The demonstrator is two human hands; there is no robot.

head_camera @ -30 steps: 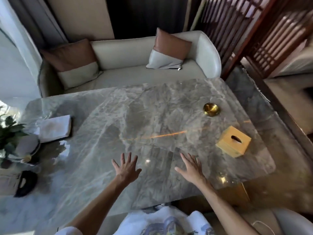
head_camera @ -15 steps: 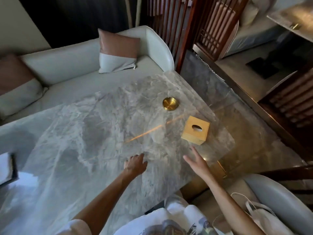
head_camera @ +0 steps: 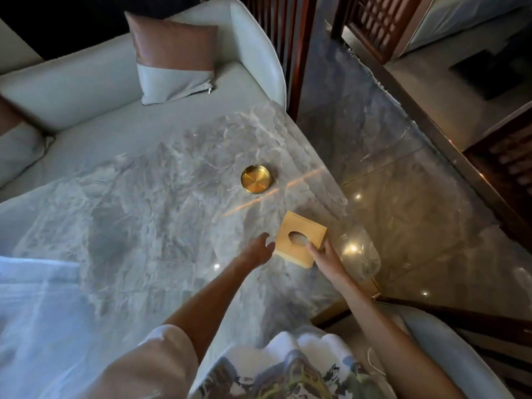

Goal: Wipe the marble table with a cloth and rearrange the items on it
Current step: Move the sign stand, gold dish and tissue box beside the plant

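The grey marble table [head_camera: 138, 226] fills the middle of the view. A square yellow tissue box [head_camera: 302, 236] with an oval slot sits near the table's right corner. My right hand [head_camera: 326, 256] holds the box's near right corner, thumb on top and fingers on its side. At the box's left edge, my left hand [head_camera: 256, 250] has its fingers apart; whether it touches the box I cannot tell. A round gold dish [head_camera: 256, 179] stands further back on the table. No cloth is in view.
A pale sofa [head_camera: 86, 87] with a brown-and-grey cushion [head_camera: 172, 56] runs along the table's far side. A dark wooden screen [head_camera: 290, 53] stands at the right corner. Glossy stone floor [head_camera: 403, 197] lies to the right, and a pale chair [head_camera: 437, 347] at bottom right.
My view has swung right; the plant and folded items at the left are out of sight. Both hands have moved forward from the near table edge to the tissue box, and the right one took hold.
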